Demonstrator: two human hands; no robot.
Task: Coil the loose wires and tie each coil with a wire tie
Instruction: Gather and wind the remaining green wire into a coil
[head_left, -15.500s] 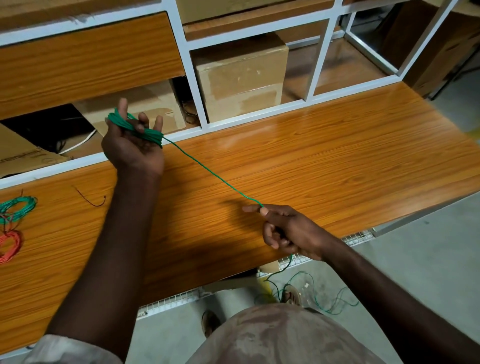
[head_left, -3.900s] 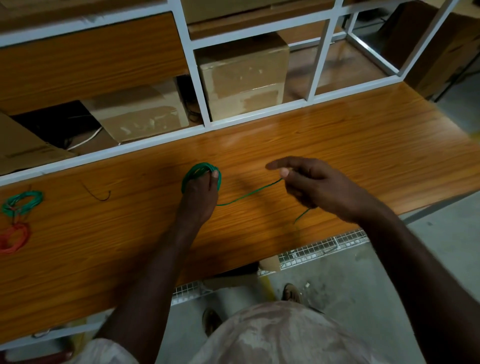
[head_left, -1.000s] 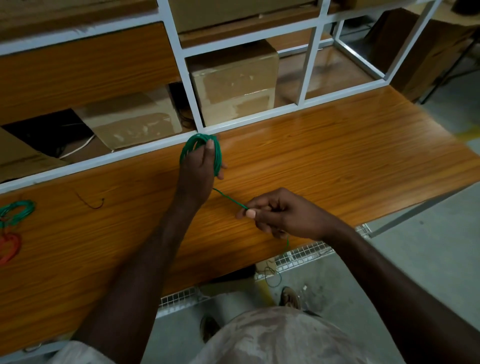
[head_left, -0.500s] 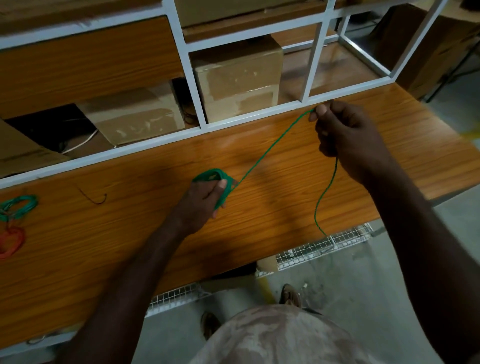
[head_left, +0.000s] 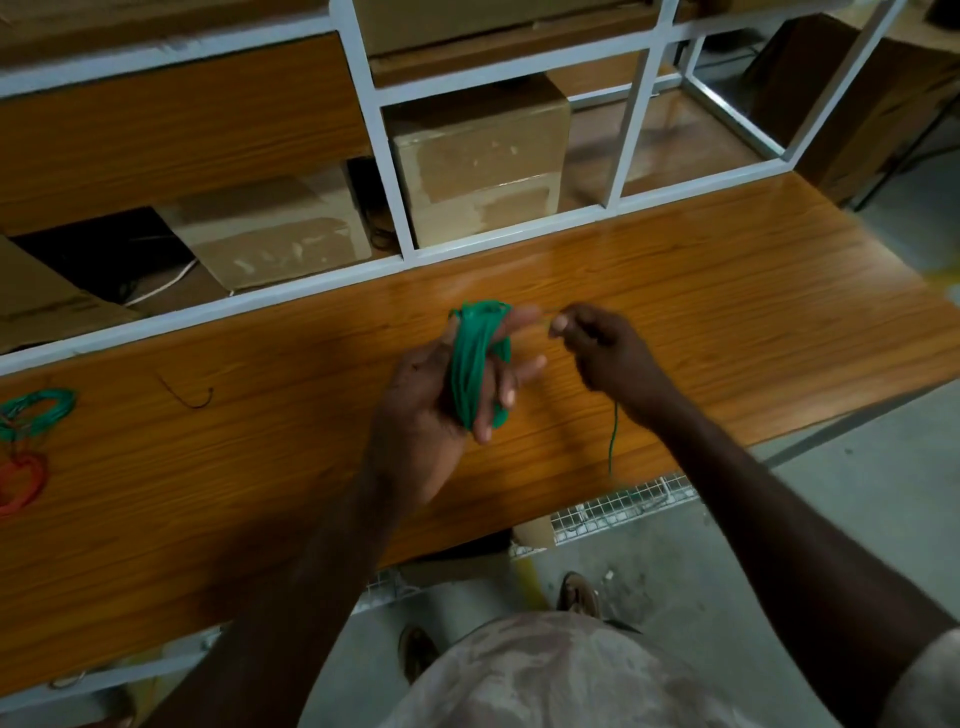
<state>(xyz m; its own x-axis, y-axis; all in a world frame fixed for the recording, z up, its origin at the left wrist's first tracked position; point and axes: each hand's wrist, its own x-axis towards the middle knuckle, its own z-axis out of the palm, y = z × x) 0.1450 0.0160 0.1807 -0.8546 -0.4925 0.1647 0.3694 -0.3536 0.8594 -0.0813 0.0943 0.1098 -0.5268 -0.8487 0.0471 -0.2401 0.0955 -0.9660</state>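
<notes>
Green wire coil (head_left: 470, 371) wrapped round L hand (head_left: 447, 395), held above table (head_left: 727, 291), not resting on it. Long axis of bundle running roughly away from body, far loop up by fingertips, near end down at thumb. L fingers (head_left: 511, 322) partly spread inside loop, thumb curled over strands at near end, so clamped on coil.

R hand (head_left: 602, 353) just beside coil, to its right, level with far end. R thumb + forefinger pinched together on wire close to L fingertips; pinch point blurred, but thin strand seen bridging short gap between the two hands. Loose tail (head_left: 614, 436) hanging from under R hand, straight down past table front edge, short, end visible.

Key relation for next move: free end lies right of coil, across bundle's long axis, so likely last turn or two left, tail to go round/over far loop. R hand nearer to tail; L only a former. Coil not yet tied.

Elsewhere: finished green coil (head_left: 39, 413) + red coil (head_left: 21, 480) at far left of table, well apart from hands; short dark wire tie (head_left: 189, 397) lying between them and L hand, nearer L side. Probably next pick once tail is in.
</notes>
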